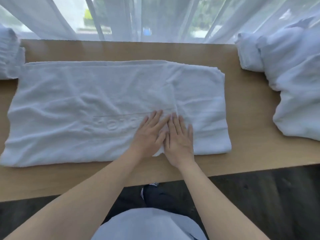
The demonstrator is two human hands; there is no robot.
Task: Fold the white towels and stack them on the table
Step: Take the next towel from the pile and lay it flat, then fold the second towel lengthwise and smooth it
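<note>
My left hand point(149, 134) and right hand point(180, 141) lie flat, holding nothing, pressing the white terry towel point(86, 101) on the wooden counter point(251, 118). It looks soft, limp and light; I'd pinch its far-left corners.

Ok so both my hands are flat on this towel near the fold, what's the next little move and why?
Probably slide the left hand leftward along the towel to smooth it. Both it and the right hand lie flat side by side at the edge of the folded-over right part, while the left stretch still shows wrinkles. Flattening those first should make the next fold neater.
</note>
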